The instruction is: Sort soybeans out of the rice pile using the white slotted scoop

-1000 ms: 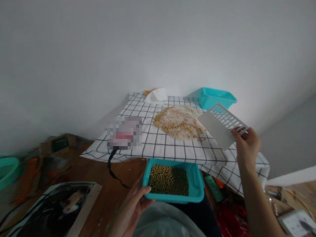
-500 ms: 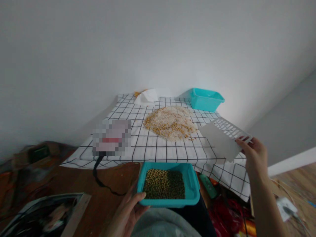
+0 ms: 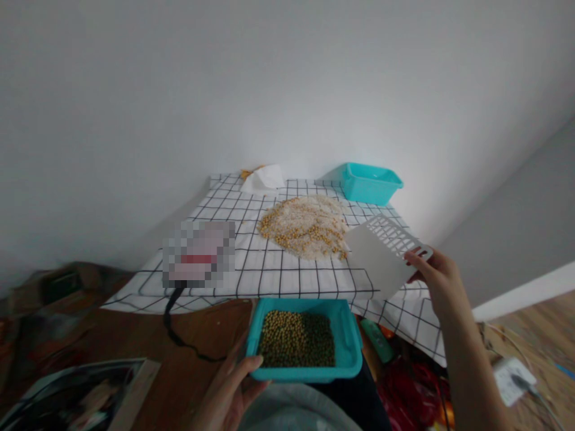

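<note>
My left hand [image 3: 238, 383] grips the near left corner of a turquoise plastic basin [image 3: 309, 374], thumb over the rim, at the table's front edge. Inside it lie yellowish beans [image 3: 283, 332] on the left and dark green beans [image 3: 320, 338] toward the right. My right hand [image 3: 426, 269] pinches the slotted end of a thin pale plastic sheet [image 3: 375, 257]. The sheet is tilted, and its far left corner reaches the right edge of a spread heap of pale grains mixed with yellow beans [image 3: 305, 227]; whether they touch, I cannot tell.
A second turquoise basin [image 3: 372, 184] stands at the back right of the checked tablecloth [image 3: 260, 275]. Crumpled white paper [image 3: 265, 179] lies at the back left. A pixelated pinkish item [image 3: 200, 254] with a black strap [image 3: 168, 326] is on the left. A power strip [image 3: 514, 380] sits lower right.
My right hand has moved the plastic sheet left, up to the heap's right edge. My left hand still holds the basin in nearly the same place. The view has shifted slightly.
</note>
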`<state>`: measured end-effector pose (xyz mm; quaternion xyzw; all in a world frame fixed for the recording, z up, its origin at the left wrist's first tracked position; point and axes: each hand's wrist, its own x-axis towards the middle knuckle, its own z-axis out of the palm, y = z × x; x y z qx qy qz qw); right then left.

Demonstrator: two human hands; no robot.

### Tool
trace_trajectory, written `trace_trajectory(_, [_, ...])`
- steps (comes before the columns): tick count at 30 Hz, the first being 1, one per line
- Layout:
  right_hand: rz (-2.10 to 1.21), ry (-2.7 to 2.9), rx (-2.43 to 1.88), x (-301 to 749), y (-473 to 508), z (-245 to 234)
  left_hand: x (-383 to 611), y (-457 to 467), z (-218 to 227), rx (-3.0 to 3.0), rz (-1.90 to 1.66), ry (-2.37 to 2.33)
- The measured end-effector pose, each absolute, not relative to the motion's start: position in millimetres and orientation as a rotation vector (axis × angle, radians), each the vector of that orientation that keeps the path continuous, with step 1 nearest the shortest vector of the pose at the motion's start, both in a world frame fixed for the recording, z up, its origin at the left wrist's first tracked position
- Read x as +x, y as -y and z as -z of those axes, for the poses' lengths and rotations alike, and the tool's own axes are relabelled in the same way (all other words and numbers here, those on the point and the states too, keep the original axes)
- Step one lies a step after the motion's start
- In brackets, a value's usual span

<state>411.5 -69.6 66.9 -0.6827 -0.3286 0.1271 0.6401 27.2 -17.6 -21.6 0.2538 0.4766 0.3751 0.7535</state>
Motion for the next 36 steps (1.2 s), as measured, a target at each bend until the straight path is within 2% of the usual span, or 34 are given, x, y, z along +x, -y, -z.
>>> trace_trajectory(6, [-0.193,0.725,-1.575,420.8,81.4,-62.2,32.8,18.6,21.0,0.549,-0.816,-1.048])
trace_trajectory(21, [-0.359,0.868,-1.533,360.2,11.5,-49.0,38.9,20.1,25.2,0.528,-0.783,-1.036])
trace_trajectory(30, [-0.182,1.01,-1.646,330.8,-16.2,-74.9,43.9,22.6,17.3,0.51,-0.827,-1.031])
trace_trajectory(36, [-0.188,1.14,-1.701,330.5,-4.2,-80.3,43.2,19.9,22.3,0.546,-0.817,-1.018])
